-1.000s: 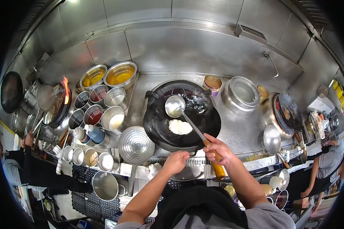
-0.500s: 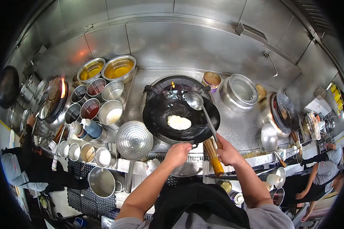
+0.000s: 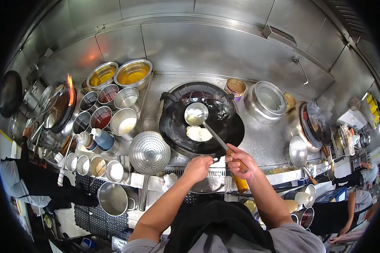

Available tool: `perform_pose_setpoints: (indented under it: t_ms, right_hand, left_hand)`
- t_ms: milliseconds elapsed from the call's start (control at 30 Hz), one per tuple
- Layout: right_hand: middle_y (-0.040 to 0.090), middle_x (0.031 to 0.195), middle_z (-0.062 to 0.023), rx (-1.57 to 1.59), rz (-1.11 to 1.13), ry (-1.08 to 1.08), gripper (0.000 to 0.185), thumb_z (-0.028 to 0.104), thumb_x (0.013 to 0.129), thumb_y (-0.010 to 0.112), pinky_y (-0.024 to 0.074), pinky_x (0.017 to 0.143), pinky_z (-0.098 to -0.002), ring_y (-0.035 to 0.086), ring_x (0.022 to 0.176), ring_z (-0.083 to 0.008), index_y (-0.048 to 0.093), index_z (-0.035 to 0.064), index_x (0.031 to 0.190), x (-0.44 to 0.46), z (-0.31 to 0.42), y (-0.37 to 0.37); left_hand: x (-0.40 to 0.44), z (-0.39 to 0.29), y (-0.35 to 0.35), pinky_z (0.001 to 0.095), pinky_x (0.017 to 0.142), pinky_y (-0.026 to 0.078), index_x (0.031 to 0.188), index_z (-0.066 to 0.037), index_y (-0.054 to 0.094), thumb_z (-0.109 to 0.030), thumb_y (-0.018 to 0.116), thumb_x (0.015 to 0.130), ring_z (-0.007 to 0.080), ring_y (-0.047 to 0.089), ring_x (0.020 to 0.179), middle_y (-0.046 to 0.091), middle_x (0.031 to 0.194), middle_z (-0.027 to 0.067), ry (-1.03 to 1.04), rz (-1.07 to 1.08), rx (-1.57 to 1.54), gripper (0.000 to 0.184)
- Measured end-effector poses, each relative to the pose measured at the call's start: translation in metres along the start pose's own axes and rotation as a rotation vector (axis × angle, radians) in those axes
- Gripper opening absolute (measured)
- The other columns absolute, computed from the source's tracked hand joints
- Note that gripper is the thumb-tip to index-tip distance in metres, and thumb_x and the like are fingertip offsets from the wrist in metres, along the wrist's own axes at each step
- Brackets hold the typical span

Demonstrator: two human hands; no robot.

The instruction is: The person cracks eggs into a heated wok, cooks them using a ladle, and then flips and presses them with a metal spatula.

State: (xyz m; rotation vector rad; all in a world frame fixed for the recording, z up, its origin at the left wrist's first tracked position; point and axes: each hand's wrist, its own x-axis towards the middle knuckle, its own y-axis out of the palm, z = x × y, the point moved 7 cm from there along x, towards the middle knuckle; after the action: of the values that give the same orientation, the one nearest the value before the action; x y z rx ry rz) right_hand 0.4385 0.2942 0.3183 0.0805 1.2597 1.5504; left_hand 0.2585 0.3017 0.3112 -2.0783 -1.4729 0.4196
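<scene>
A black wok [image 3: 228, 130] sits on the burner in front of me, tilted slightly toward me. My left hand [image 3: 198, 168] is closed on the handle at its near rim. In the wok lies a flat white piece of food [image 3: 200, 134] that looks like a fried egg. My right hand [image 3: 242, 162] is wrapped round the wooden handle of a steel ladle [image 3: 196, 114]. The ladle's bowl hangs over the wok, just beyond the white food and partly overlapping it in view, with what looks like clear liquid inside. Whether the two touch I cannot tell.
A perforated strainer [image 3: 150, 152] lies left of the wok. Beyond it stand steel seasoning pots [image 3: 123, 122] and two bowls of yellow oil [image 3: 133, 75]. A large steel pot [image 3: 264, 103] is at right. Flame rises from a wok [image 3: 63, 110] where a person works at far left.
My right hand has moved slightly left with the ladle. Its bowl has swung left from the wok's far right to above the white food. My left hand stays on the wok handle.
</scene>
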Motion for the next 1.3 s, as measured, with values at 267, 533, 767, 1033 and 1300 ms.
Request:
perform_pose_setpoints:
  t_ms: [267,533,767,1033,1300]
  right_hand:
    - [0.059,0.087,-0.0093,-0.704,-0.178,-0.065,0.079,-0.005,0.089,0.057,0.0421,0.046,-0.0272,0.049,0.052,-0.0128,0.027,0.01,0.161,-0.093,0.018,0.023]
    - [0.053,0.076,-0.0033,-1.187,-0.327,-0.186,0.081,-0.003,0.089,0.048,0.0363,0.04,-0.0288,0.048,0.05,-0.0121,0.018,0.0114,0.164,-0.063,0.026,0.033]
    - [0.058,0.082,-0.0075,-0.676,-0.22,-0.147,0.08,-0.003,0.09,0.051,0.0401,0.043,-0.0281,0.051,0.051,-0.0138,0.02,0.0128,0.163,-0.009,0.004,0.008]
    - [0.056,0.09,-0.0137,-0.184,-0.023,-0.057,0.073,0.0,0.091,0.055,0.0396,0.044,-0.0267,0.049,0.054,-0.0148,0.032,0.0166,0.158,-0.025,-0.004,-0.008]
    - [0.059,0.084,-0.0069,-0.797,-0.195,-0.121,0.081,-0.004,0.088,0.054,0.042,0.049,-0.0278,0.052,0.057,-0.0128,0.025,0.0086,0.162,-0.101,0.019,0.004]
  left_hand:
    - [-0.001,0.004,0.008,0.0538,0.085,0.052,0.1,-0.008,0.067,-0.019,0.055,0.099,0.0427,0.065,0.099,0.069,0.099,0.0197,-0.005,0.007,-0.014,0.016]
    - [-0.003,-0.002,0.003,0.049,0.09,0.052,0.11,-0.006,0.073,-0.021,0.058,0.099,0.0419,0.066,0.102,0.071,0.106,0.0213,-0.053,0.039,-0.006,0.024]
    - [-0.004,-0.002,0.004,0.0496,0.088,0.052,0.11,-0.007,0.072,-0.02,0.059,0.098,0.0422,0.066,0.101,0.071,0.105,0.0203,-0.041,0.023,0.017,0.022]
    - [-0.01,0.007,0.014,0.0526,0.086,0.051,0.106,-0.01,0.068,-0.022,0.054,0.101,0.0414,0.065,0.1,0.068,0.1,0.0183,-0.012,0.041,0.044,0.02]
    - [-0.005,0.001,0.008,0.0507,0.087,0.051,0.108,-0.007,0.07,-0.021,0.058,0.099,0.0425,0.065,0.099,0.07,0.103,0.0203,-0.013,0.025,0.017,0.021]
